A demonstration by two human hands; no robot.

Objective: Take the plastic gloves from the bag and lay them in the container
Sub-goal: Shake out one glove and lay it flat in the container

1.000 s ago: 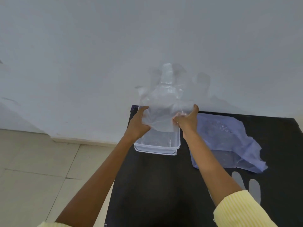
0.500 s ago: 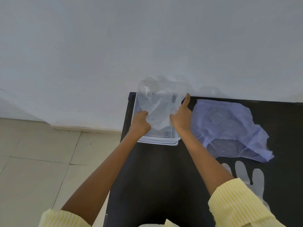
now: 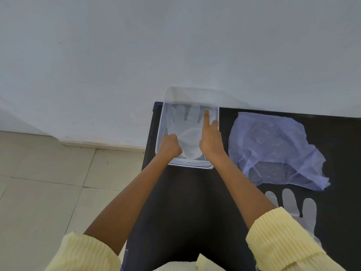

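A clear plastic container (image 3: pixel 215 114) stands at the table's far left corner. A clear plastic glove (image 3: pixel 187 132) lies flat inside it, fingers pointing to the far wall. My left hand (image 3: pixel 171 146) is fisted on the glove's near left edge. My right hand (image 3: pixel 211 140) rests on the glove's right side with the index finger stretched forward along it. The crumpled blue-violet bag (image 3: pixel 273 149) lies to the right of the container. Another clear glove (image 3: pixel 300 208) lies flat on the table near my right sleeve.
The black table (image 3: pixel 185 202) runs along a white wall (image 3: pixel 175 45). Its left edge drops to a tiled floor (image 3: pixel 48 192). My yellow striped sleeves fill the bottom of the view.
The glove was held up in the air over the container by both hands. It has come down and now lies flat inside, with both hands lowered onto it.
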